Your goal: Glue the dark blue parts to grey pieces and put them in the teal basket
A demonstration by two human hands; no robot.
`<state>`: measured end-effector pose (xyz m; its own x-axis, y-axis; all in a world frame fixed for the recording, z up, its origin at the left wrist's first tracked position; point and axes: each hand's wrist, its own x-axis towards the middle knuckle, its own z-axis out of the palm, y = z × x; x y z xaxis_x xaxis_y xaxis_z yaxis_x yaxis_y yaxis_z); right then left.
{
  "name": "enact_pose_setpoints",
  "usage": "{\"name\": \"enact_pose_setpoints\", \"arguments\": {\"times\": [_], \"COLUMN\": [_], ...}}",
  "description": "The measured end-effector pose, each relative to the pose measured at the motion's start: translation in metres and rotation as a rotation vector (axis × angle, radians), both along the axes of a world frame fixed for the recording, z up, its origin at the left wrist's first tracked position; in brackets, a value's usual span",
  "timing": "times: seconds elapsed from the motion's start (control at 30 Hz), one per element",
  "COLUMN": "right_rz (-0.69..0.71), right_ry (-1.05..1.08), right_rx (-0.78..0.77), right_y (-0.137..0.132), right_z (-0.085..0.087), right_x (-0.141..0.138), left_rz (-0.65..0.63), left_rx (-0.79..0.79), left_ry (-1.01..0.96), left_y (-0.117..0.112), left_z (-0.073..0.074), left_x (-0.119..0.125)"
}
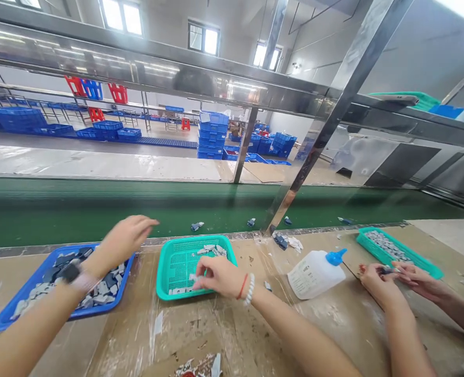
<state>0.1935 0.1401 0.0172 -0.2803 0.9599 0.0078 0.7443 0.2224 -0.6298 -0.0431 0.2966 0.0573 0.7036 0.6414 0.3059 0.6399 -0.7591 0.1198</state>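
Note:
My left hand (pixel 127 235), with a dark watch on the wrist, hovers above the far right corner of the blue tray (pixel 116 301). Its fingers stretch toward the green belt and hold nothing that I can see. Grey and dark plastic pieces (pixel 102 288) fill much of that tray. Over the green basket (pixel 161 267), my right hand (pixel 219 277) pinches a small pale plastic piece (pixel 193 277); the fingers partly cover it. Light grey pieces (pixel 214 250) lie along the basket's far right and near sides.
Small dark-and-white parts (pixel 197 226) lie spaced along the green conveyor belt (pixel 169 207). A white bottle with a blue cap (pixel 314 275) stands right of the basket. Farther right, a co-worker's hands (pixel 388 283) work beside another green basket (pixel 396 248). A metal post (pixel 306 162) slants up behind the bottle.

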Motion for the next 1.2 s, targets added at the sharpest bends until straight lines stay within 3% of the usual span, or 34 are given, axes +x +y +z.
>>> {"name": "enact_pose_setpoints", "arguments": {"times": [0.17,0.27,0.37,0.5,0.57,0.67,0.8,0.9,1.0,1.2], "right_rz": [-0.188,-0.257,-0.378,-0.519,-0.56,-0.552,-0.423,-0.358,-0.334,-0.303], "right_ry": [0.882,0.972,0.981,0.868,0.75,0.556,0.362,0.248,0.106,-0.048], "right_rx": [-0.326,-0.364,-0.248,-0.146,-0.072,0.097,0.319,0.4,0.433,0.357], "right_y": [-0.066,-0.104,-0.135,-0.163,-0.174,-0.19,-0.204,-0.209,-0.213,-0.219], "right_z": [-0.025,-0.037,-0.043,-0.047,-0.047,-0.048,-0.059,-0.07,-0.077,-0.072], "right_x": [0.01,0.024,0.035,0.028,0.016,-0.007,-0.032,-0.044,-0.052,-0.058], "left_rz": [-0.198,-0.219,-0.183,-0.024,0.051,0.123,0.256,0.357,0.417,0.508], "left_rx": [-0.105,-0.16,-0.218,-0.229,-0.199,-0.166,-0.44,-0.669,-0.826,-1.035], "left_ry": [0.387,0.467,0.428,0.191,0.036,-0.183,-0.594,-0.842,-1.051,-1.185], "left_y": [0.056,0.072,0.076,0.059,0.034,-0.027,-0.13,-0.195,-0.24,-0.287], "left_z": [-0.032,-0.046,-0.049,-0.041,-0.031,-0.012,0.001,-0.009,-0.029,-0.063], "left_x": [0.083,0.108,0.102,0.063,0.037,-0.003,-0.044,-0.064,-0.076,-0.073]}}
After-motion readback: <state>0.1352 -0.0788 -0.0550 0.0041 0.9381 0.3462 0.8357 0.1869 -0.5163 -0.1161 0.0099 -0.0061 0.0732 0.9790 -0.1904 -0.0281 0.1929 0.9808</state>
